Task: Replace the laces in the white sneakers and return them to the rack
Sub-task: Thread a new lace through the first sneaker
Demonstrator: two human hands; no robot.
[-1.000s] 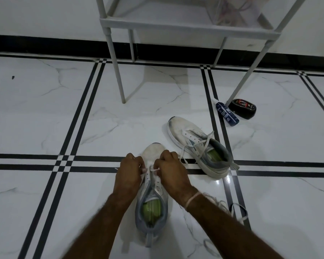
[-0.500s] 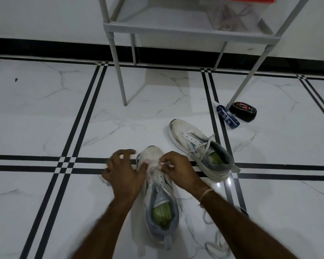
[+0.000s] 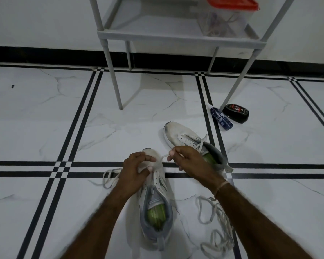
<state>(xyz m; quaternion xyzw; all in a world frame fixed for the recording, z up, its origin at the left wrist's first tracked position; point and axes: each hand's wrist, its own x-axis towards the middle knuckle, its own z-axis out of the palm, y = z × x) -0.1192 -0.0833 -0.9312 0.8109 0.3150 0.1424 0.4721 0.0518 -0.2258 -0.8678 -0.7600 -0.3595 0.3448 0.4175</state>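
Thumb and fingertips of the right hand pinch the lace up off the near sneaker, left hand curled round its toe, down on the floor, second sneaker just behind, rack beyond.

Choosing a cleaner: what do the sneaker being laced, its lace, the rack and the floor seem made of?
Sneaker: matte white upper with punched eyelets, probably synthetic leather; padded grey fabric collar. Lace: flat white woven strip, likely cotton or polyester. Rack: smooth pale-grey tubes with socket joints, probably plastic, possibly painted metal. Floor: glossy marble-look tile, showing reflections.
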